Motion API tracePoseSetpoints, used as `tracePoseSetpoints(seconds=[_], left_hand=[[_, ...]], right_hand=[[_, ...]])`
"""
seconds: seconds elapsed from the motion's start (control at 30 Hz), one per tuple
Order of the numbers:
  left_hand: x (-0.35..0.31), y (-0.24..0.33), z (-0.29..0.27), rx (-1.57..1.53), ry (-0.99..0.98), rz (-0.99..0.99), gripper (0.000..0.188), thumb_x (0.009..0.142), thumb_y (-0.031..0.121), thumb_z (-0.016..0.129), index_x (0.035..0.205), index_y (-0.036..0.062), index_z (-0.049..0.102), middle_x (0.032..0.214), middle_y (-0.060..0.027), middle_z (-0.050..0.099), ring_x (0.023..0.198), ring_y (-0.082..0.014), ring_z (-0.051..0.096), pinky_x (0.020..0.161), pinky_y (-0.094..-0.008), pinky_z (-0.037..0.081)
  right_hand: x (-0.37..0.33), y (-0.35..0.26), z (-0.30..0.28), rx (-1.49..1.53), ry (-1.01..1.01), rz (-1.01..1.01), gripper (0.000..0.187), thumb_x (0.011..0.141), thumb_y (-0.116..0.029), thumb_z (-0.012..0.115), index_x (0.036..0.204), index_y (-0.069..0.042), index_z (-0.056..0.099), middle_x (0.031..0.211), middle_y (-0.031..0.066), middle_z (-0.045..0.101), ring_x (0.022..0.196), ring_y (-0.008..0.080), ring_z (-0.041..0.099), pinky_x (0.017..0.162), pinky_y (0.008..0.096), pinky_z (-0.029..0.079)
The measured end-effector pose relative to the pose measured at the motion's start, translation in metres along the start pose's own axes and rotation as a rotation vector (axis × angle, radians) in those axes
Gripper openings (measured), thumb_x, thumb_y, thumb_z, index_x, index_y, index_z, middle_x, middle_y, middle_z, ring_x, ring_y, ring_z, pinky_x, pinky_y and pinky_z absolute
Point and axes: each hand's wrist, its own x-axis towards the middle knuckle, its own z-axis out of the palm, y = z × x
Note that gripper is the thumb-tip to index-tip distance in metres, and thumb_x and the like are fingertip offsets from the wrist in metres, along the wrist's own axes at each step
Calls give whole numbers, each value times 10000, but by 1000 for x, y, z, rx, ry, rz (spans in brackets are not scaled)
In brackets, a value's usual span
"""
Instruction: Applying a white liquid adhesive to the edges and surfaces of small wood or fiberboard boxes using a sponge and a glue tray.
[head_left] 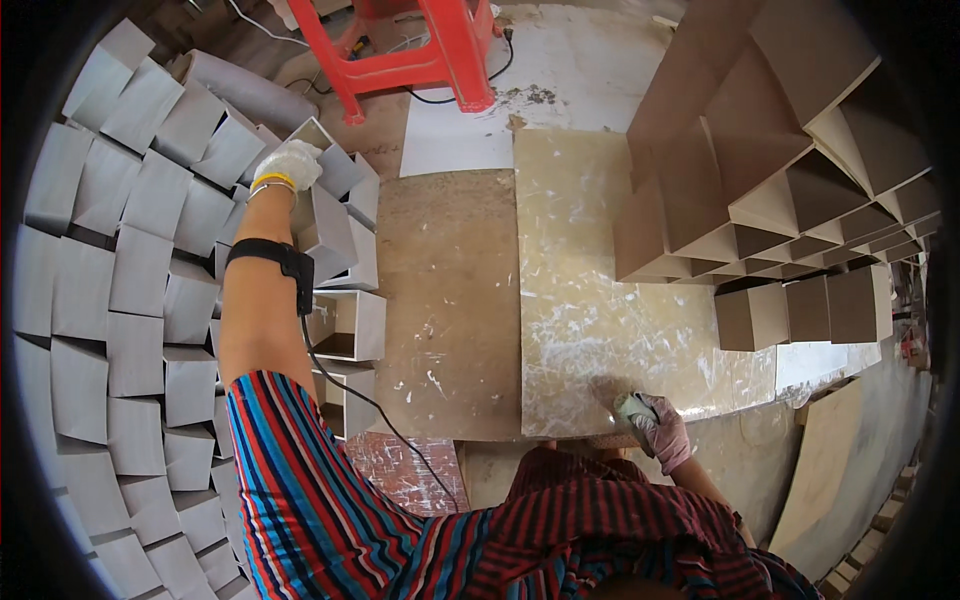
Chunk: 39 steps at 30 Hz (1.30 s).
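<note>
My left hand (290,165), in a white glove, reaches out to the far left. It is closed at the rim of an open grey box (338,172) at the top of a stack; its fingertips are partly hidden. More open boxes (345,325) lie below it along the stack's edge, their openings facing right. Near the table's front edge, my right hand (668,436) wears a pinkish, stained glove. Its fingers are closed around a small pale greenish wad (632,408), perhaps a cloth or sponge. Beside the wad is a brownish smudge on the paint-marked board (590,300).
Stacked grey boxes (140,270) fill the left side. Brown, open-fronted boxes (690,190) rise at the right. A red plastic stool (450,50) stands at the far side, with a black cable by it. Another thin cable (390,420) runs from my left wrist strap.
</note>
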Motion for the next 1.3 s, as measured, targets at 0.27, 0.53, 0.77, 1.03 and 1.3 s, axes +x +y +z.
tracePoseSetpoints(seconds=[0.27, 0.53, 0.77, 1.03, 1.3], left_hand=[[-8, -4, 4, 63, 49, 26, 317, 784, 172, 530, 1086, 189, 624, 1160, -66, 574, 1087, -271, 528, 913, -378, 437], [-17, -18, 4, -61, -6, -43, 344, 774, 153, 587, 1115, 191, 608, 1154, -59, 578, 1067, -268, 536, 927, -363, 424], [-26, -14, 0, -130, -5, -41, 321, 788, 167, 562, 1102, 207, 615, 1140, -56, 585, 1056, -269, 544, 917, -373, 430], [-24, -24, 9, -113, 40, -9, 323, 798, 125, 510, 1101, 165, 612, 1075, -97, 612, 999, -292, 562, 885, -364, 433], [-62, -54, -18, -113, 208, -114, 423, 867, 136, 404, 1272, 251, 447, 1151, -111, 566, 1025, -310, 554, 843, -438, 447]], right_hand=[[2, 0, 7, 99, 19, 45, 356, 814, -143, 644, 1122, 2, 540, 1032, 105, 598, 945, 179, 574, 834, 274, 450], [6, 21, 12, 146, -19, 40, 345, 812, -122, 626, 1126, -5, 543, 1034, 103, 596, 955, 179, 565, 848, 281, 438], [9, 10, 7, -48, -17, 5, 350, 800, -110, 630, 1128, -17, 549, 1025, 99, 597, 953, 186, 568, 846, 280, 437], [7, 4, 6, 7, -30, 88, 348, 812, -118, 632, 1131, -8, 545, 1012, 87, 600, 942, 170, 562, 833, 272, 438], [7, 3, 6, 120, -38, 97, 352, 811, -105, 637, 1135, -7, 542, 1026, 84, 599, 949, 160, 557, 836, 268, 436]])
